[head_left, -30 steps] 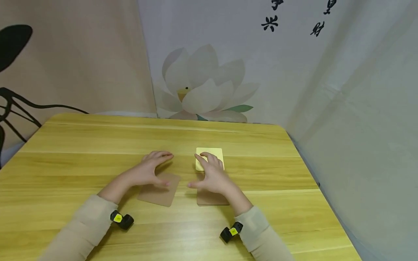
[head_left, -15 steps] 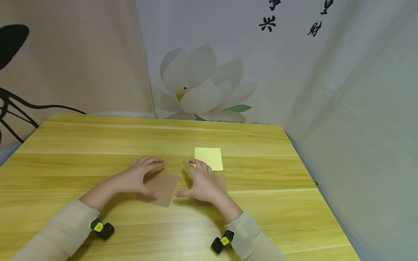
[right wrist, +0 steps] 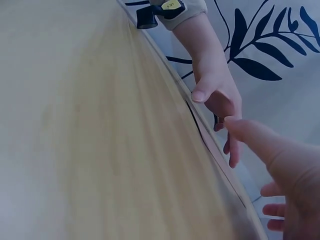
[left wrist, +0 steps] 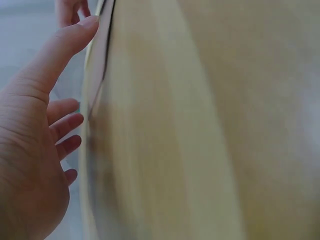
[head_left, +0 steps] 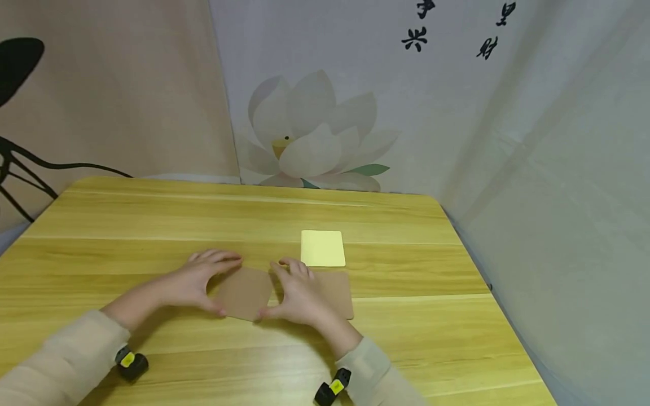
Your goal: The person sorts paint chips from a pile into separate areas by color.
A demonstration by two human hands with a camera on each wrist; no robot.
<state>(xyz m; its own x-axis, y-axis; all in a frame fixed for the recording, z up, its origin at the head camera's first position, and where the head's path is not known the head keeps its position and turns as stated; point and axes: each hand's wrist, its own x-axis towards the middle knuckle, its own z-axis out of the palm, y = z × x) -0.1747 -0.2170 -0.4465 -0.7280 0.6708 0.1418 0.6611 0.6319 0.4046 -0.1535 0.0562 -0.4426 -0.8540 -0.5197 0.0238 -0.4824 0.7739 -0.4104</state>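
Observation:
On the wooden table lies a flat square brown card (head_left: pixel 245 293) with rounded corners, one hand at either side of it. My left hand (head_left: pixel 190 285) is at its left edge, fingers bent loosely and thumb by the near-left corner. Across from it, my right hand (head_left: pixel 299 296) has the thumb at the near-right corner and the fingers spread. Whether either hand touches the card is hard to tell. A second brown card (head_left: pixel 337 290) is partly hidden behind my right hand. Beyond that sits a pale yellow square card (head_left: pixel 323 248). The wrist views show the card edge-on as a thin strip (right wrist: pixel 214 150).
The wooden table (head_left: pixel 152 214) has a rounded far edge against a white curtain (head_left: pixel 325 45) printed with a lotus. Small black cameras with yellow labels are strapped on both wrists, the left one (head_left: pixel 132 363) and the right one (head_left: pixel 333 386).
Both hands have moved left and nearer to me; the right hand has come from over the right-hand cards to the left card's right edge. The yellow card is uncovered. The cards look unmoved.

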